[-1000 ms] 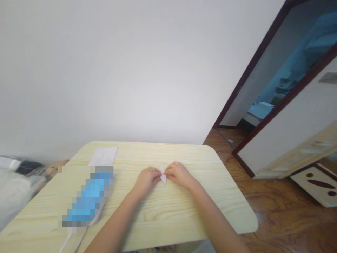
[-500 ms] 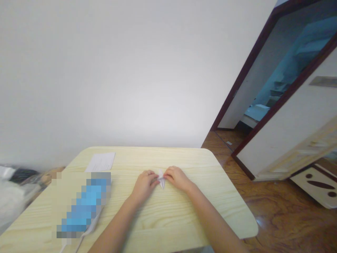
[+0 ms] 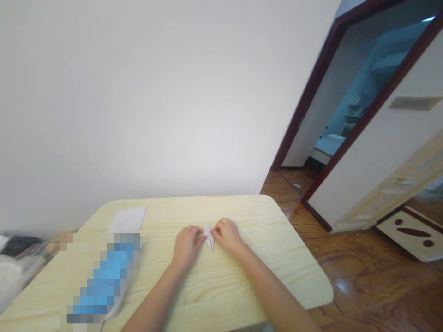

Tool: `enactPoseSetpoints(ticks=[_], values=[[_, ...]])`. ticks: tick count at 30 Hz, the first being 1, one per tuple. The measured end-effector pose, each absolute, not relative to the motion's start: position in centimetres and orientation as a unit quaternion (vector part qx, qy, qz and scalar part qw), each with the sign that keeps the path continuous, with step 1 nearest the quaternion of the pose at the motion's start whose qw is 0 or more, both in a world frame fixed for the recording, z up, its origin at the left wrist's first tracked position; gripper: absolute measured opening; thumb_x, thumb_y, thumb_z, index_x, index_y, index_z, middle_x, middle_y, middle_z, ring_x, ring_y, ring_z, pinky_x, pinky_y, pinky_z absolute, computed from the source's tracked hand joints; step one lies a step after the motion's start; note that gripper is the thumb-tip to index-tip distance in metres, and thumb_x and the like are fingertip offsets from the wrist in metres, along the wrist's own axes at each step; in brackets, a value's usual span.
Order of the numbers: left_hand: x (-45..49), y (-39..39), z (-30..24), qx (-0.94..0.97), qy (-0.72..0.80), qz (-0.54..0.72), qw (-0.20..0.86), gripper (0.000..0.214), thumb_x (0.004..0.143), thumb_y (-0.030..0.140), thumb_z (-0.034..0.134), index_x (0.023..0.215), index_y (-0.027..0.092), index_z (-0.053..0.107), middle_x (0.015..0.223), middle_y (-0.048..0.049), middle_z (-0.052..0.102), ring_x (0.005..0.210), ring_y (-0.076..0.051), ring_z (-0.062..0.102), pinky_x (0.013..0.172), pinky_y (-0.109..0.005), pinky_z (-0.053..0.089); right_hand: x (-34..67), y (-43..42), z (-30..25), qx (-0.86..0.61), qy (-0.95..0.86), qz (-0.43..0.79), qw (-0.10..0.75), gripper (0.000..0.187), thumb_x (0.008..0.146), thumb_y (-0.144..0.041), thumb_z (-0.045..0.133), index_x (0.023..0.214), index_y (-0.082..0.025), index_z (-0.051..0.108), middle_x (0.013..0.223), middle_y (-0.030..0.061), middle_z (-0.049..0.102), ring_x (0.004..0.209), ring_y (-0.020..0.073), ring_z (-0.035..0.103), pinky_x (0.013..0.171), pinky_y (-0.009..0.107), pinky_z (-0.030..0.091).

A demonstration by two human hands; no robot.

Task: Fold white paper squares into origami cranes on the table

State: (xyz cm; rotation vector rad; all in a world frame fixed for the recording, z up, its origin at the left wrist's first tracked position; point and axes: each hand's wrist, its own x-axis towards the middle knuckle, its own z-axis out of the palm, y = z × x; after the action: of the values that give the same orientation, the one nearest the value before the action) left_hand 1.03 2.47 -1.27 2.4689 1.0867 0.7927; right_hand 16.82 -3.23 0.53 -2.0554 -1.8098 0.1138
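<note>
The fingers (image 3: 201, 238) of the left hand (image 3: 186, 246) and those of the right hand (image 3: 227, 234) meet opposite edges of a small folded white paper (image 3: 209, 241), though whether they pinch or merely press it I cannot tell. The paper lies between the hands on the pale wood table (image 3: 214, 286), its narrow point toward the person. Farther left, a printed sheet (image 3: 127, 219) lies beyond a pixelated blue object (image 3: 104, 279).

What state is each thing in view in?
Folded paper: narrow, pointed
Left hand: curled, at the paper's left edge, grip unclear
Right hand: curled, at the paper's right edge, grip unclear
Loose sheet: flat on the table
Doorway: open
Blue thing: pixelated, state unclear
</note>
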Motion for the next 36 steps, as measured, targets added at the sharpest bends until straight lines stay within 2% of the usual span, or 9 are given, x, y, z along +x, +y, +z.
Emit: enactPoseSetpoints(ticks=[4, 8, 12, 17, 20, 24, 27, 32, 36], values=[[1.1, 2.4, -1.4, 0.887, 0.335, 0.287, 0.135, 0.026, 0.077, 0.026, 0.052, 0.101, 0.021, 0.060, 0.106, -0.0083, 0.061, 0.100, -0.023, 0.053, 0.085, -0.037, 0.040, 16.5, -3.2, 0.4, -0.742, -0.637, 0.039, 0.207, 0.017, 0.079, -0.032, 0.053, 0.072, -0.019, 0.063, 0.083, 0.0043, 0.058, 0.084, 0.0170, 0.050, 0.075, 0.028, 0.034], [1.2, 2.4, -1.4, 0.919, 0.296, 0.236, 0.107, 0.032, 0.082, 0.022, 0.044, 0.112, 0.026, 0.055, 0.126, -0.0049, 0.049, 0.119, -0.025, 0.039, 0.090, -0.043, 0.035, 16.5, -3.3, 0.3, -0.745, -0.630, 0.035, 0.217, 0.015, 0.077, -0.032, 0.055, 0.072, -0.019, 0.061, 0.084, 0.0041, 0.058, 0.086, 0.0176, 0.050, 0.077, 0.029, 0.033], [1.1, 2.4, -1.5, 0.936, 0.285, 0.183, 0.095, 0.035, 0.084, 0.020, 0.039, 0.115, 0.026, 0.052, 0.126, -0.0048, 0.049, 0.121, -0.025, 0.037, 0.092, -0.048, 0.032, 16.5, -3.4, 0.2, -0.747, -0.624, 0.032, 0.227, 0.013, 0.073, -0.033, 0.059, 0.074, -0.019, 0.059, 0.084, 0.0033, 0.058, 0.087, 0.0182, 0.050, 0.078, 0.030, 0.033], [0.9, 2.1, -1.7, 0.943, 0.274, 0.172, 0.082, 0.038, 0.086, 0.025, 0.035, 0.121, 0.023, 0.047, 0.126, -0.0077, 0.050, 0.120, -0.024, 0.038, 0.095, -0.047, 0.030, 16.9, -3.2, 0.0, -0.746, -0.624, 0.028, 0.231, 0.014, 0.073, -0.034, 0.060, 0.076, -0.020, 0.058, 0.085, 0.0028, 0.058, 0.088, 0.0180, 0.050, 0.078, 0.030, 0.032], [0.7, 1.6, -1.3, 0.945, 0.267, 0.176, 0.062, 0.039, 0.085, 0.030, 0.036, 0.123, 0.021, 0.046, 0.127, -0.0085, 0.048, 0.122, -0.024, 0.035, 0.098, -0.045, 0.028, 17.5, -3.0, 0.0, -0.751, -0.619, 0.031, 0.230, 0.020, 0.069, -0.037, 0.064, 0.077, -0.020, 0.057, 0.086, 0.0026, 0.058, 0.089, 0.0183, 0.049, 0.078, 0.030, 0.031], [0.6, 1.3, -0.9, 0.958, 0.234, 0.155, 0.052, 0.044, 0.084, 0.037, 0.036, 0.125, 0.020, 0.042, 0.135, -0.0085, 0.038, 0.127, -0.024, 0.026, 0.102, -0.045, 0.021, 18.2, -2.9, 0.2, -0.769, -0.595, 0.032, 0.231, 0.028, 0.063, -0.043, 0.068, 0.075, -0.020, 0.057, 0.085, 0.0024, 0.058, 0.088, 0.0190, 0.049, 0.077, 0.030, 0.032], [0.6, 1.2, -1.2, 0.964, 0.228, 0.130, 0.052, 0.052, 0.084, 0.042, 0.034, 0.129, 0.017, 0.036, 0.136, -0.0119, 0.035, 0.127, -0.024, 0.026, 0.102, -0.045, 0.018, 18.2, -3.0, 0.3, -0.776, -0.581, 0.028, 0.244, 0.029, 0.064, -0.043, 0.068, 0.076, -0.019, 0.056, 0.084, 0.0028, 0.057, 0.087, 0.0189, 0.049, 0.077, 0.031, 0.031], [0.6, 1.1, -1.8, 0.965, 0.231, 0.116, 0.037, 0.055, 0.085, 0.042, 0.030, 0.132, 0.014, 0.030, 0.136, -0.0141, 0.033, 0.127, -0.025, 0.026, 0.102, -0.044, 0.020, 18.2, -3.1, -0.1, -0.771, -0.584, 0.038, 0.251, 0.041, 0.057, -0.052, 0.068, 0.078, -0.019, 0.055, 0.088, 0.0035, 0.054, 0.090, 0.0204, 0.047, 0.078, 0.031, 0.030], [0.5, 1.1, -1.9, 0.965, 0.233, 0.119, 0.033, 0.054, 0.085, 0.042, 0.030, 0.133, 0.016, 0.029, 0.137, -0.0126, 0.033, 0.127, -0.026, 0.025, 0.101, -0.044, 0.021, 18.6, -3.0, -0.3, -0.761, -0.606, 0.044, 0.228, 0.044, 0.056, -0.054, 0.067, 0.079, -0.020, 0.054, 0.090, 0.0038, 0.053, 0.092, 0.0207, 0.045, 0.079, 0.032, 0.030]])
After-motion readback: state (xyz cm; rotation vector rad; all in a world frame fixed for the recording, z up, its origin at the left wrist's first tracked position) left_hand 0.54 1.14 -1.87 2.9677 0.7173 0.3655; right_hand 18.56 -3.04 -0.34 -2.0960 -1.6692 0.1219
